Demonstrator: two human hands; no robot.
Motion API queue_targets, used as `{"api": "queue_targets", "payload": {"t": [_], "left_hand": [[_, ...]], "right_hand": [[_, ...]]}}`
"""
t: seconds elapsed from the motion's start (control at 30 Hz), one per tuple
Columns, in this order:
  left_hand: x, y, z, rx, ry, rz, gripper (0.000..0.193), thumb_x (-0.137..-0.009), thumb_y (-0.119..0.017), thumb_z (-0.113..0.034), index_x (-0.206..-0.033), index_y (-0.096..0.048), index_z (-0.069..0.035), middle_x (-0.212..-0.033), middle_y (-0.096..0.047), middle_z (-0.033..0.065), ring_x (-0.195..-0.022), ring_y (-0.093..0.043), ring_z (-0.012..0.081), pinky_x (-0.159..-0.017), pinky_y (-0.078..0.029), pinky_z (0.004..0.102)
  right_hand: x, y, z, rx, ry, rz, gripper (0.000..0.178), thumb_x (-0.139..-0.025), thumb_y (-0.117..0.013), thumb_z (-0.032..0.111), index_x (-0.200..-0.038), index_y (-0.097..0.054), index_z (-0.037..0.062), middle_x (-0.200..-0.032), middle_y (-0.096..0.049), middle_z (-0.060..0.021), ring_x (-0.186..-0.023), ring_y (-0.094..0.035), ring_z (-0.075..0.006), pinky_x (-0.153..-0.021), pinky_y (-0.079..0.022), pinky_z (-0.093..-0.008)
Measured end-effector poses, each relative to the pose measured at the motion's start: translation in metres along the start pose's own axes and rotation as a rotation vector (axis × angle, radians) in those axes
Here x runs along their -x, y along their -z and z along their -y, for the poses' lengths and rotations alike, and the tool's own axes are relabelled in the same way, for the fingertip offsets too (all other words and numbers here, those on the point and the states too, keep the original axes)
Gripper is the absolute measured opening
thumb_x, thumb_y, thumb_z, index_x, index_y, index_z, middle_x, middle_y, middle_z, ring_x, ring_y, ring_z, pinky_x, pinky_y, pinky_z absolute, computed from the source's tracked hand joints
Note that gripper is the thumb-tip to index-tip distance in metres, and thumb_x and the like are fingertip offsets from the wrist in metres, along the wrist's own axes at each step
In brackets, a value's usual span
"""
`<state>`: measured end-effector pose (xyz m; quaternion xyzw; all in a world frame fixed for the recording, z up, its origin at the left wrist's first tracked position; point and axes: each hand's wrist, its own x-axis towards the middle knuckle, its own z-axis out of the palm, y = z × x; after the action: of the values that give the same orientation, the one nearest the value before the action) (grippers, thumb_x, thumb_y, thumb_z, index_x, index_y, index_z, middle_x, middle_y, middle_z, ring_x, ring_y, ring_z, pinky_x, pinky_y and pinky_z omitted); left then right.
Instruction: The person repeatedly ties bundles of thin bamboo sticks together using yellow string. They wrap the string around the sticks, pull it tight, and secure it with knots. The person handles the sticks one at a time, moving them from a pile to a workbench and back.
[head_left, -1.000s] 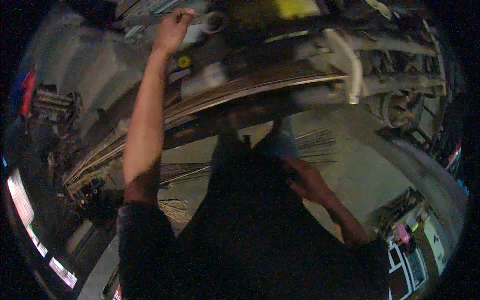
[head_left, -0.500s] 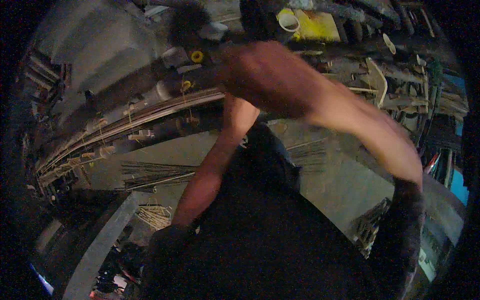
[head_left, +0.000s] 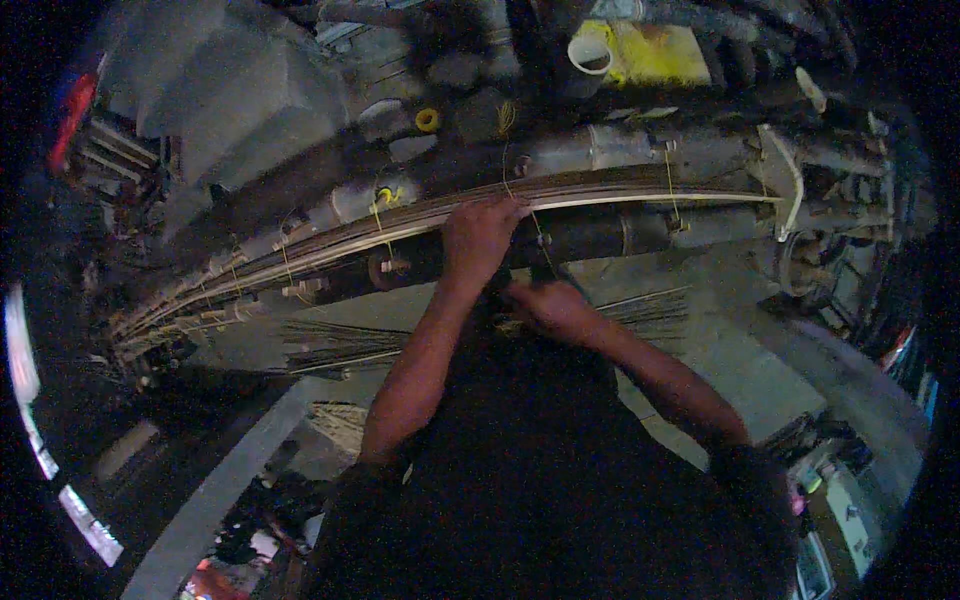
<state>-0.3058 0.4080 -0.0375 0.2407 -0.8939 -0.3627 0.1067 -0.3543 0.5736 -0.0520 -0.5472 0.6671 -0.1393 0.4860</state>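
Note:
A long bundle of thin strips (head_left: 600, 195) runs across in front of me, bowed slightly. Thin yellow cords, one of them this cord (head_left: 673, 185), cross it at several places. My left hand (head_left: 478, 238) is closed over the near edge of the bundle, its fingertips beside another cord (head_left: 538, 228) that slants down toward me. Close to my body, my right hand (head_left: 552, 306) is closed at the lower end of that slanting cord. Its grip is dim, and the cord's end cannot be made out. Beyond the bundle lies a small loose hank of cord (head_left: 506, 118).
Two long dark rails with fittings flank the bundle, the far rail (head_left: 610, 146) and the near rail (head_left: 590, 238). A yellow roll (head_left: 428, 120), a white cup (head_left: 590, 54) and a yellow-stained board (head_left: 660, 52) sit beyond. More thin rods (head_left: 340, 345) lie lower down.
My right arm was raised across the bundle and blurred; it has come down and back toward my body. My left hand, partly hidden before, now shows on the strips. The view has shifted.

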Motion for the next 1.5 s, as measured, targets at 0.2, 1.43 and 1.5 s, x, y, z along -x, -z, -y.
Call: {"api": "queue_targets", "payload": {"t": [0.2, 1.43, 1.5], "left_hand": [[-0.114, 0.027, 0.0, 0.521, 0.195, 0.151, 0.034, -0.094, -0.051, -0.038, -0.101, -0.065, -0.008, -0.088, -0.064, 0.0046, -0.078, -0.06, 0.0177, -0.076, -0.048, 0.0346], [-0.03, 0.171, 0.09, 0.37, 0.066, 0.243, 0.021, -0.081, -0.067, -0.017, -0.082, -0.048, -0.008, -0.079, -0.055, 0.0058, -0.074, -0.049, 0.0148, -0.074, -0.047, 0.034], [-0.074, 0.131, 0.129, -0.108, 0.048, 0.092, 0.023, -0.076, -0.068, -0.016, -0.076, -0.046, -0.007, -0.071, -0.049, 0.0036, -0.066, -0.045, 0.0143, -0.066, -0.045, 0.0329]], "right_hand": [[-0.006, -0.002, 0.028, 0.101, 0.015, -0.077, 0.038, -0.081, -0.059, 0.016, -0.119, -0.056, 0.0129, -0.073, -0.065, -0.0146, -0.067, -0.065, -0.0355, -0.062, -0.052, -0.0483], [-0.102, -0.124, 0.112, -1.024, -0.192, -0.88, 0.028, -0.095, -0.053, 0.026, -0.083, -0.059, 0.0021, -0.072, -0.052, 0.0016, -0.067, -0.047, -0.0099, -0.06, -0.039, -0.0284], [-0.096, -0.119, 0.115, -1.031, -0.256, -0.778, 0.032, -0.096, -0.052, 0.027, -0.074, -0.053, 0.0034, -0.065, -0.047, 0.0023, -0.061, -0.042, -0.0095, -0.053, -0.034, -0.0304]]}}
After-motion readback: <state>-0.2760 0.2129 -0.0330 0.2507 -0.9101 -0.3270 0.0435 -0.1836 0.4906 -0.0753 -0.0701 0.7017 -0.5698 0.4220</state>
